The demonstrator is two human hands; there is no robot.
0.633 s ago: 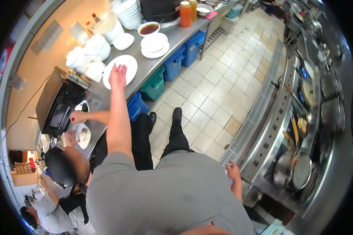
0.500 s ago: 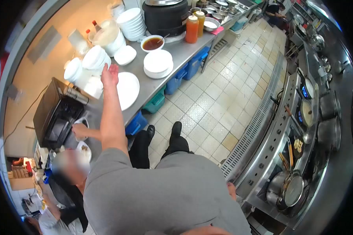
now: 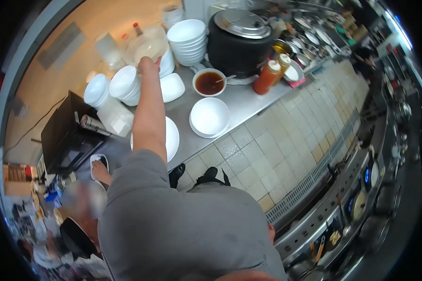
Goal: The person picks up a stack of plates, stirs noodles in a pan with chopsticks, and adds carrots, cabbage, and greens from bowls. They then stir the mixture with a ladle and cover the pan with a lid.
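Note:
My left hand (image 3: 149, 67) is stretched over the counter, at the near rim of a large pale bowl (image 3: 145, 47) among stacked white bowls. Its fingertips are hidden, so any grip is unclear. Just left stand tilted white bowls (image 3: 124, 82); a white square dish (image 3: 172, 87) lies to the right. Under my forearm is a large white plate (image 3: 172, 139). Only a sliver of my right hand (image 3: 271, 232) shows beside my grey shirt, near the stove; its fingers are hidden.
A bowl of brown sauce (image 3: 209, 83), a black pot (image 3: 239, 44) and squeeze bottles (image 3: 267, 77) stand on the counter. A co-worker's hand (image 3: 100, 170) is over a white dish at the left. Lit burners (image 3: 367, 176) are on the stove at the right.
My left hand has moved up and away from open above the tilted bowls to the large pale bowl. The view has turned, and the co-worker's hand has shifted.

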